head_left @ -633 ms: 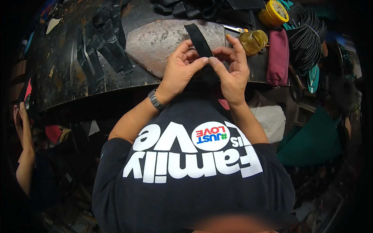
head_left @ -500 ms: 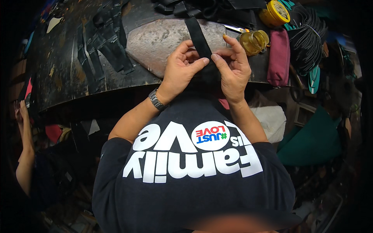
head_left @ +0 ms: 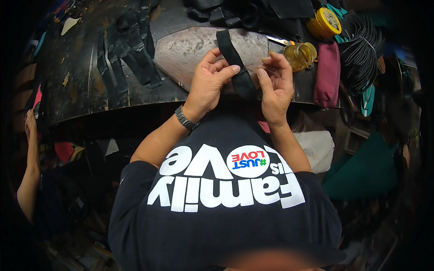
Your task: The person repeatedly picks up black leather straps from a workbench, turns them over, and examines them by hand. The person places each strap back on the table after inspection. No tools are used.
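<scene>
A strip of black, fabric-like material (head_left: 230,49) slants over a grey stone slab (head_left: 185,54) on the dark worktable (head_left: 81,86). My left hand (head_left: 214,74) pinches the strip's left edge between thumb and fingers. The strip's near end hangs toward the table's front edge. To its right, my right hand (head_left: 276,83) is off the strip, with thumb and fingers apart and nothing seen in them. One of its fingertips looks yellowish. An open glass jar with yellowish contents (head_left: 297,58) stands just beyond that hand.
Black strips (head_left: 131,49) lie at left, more black material (head_left: 239,13) at the back. Scissors (head_left: 282,41), a yellow tub (head_left: 324,23), a maroon pouch (head_left: 327,74) and bundled black cords (head_left: 361,49) crowd the right. At far left shows another person's hand (head_left: 30,124).
My right hand has let go of the strip and moved a little to the right, its fingers parting. My left hand keeps its hold, and the strip now bends more.
</scene>
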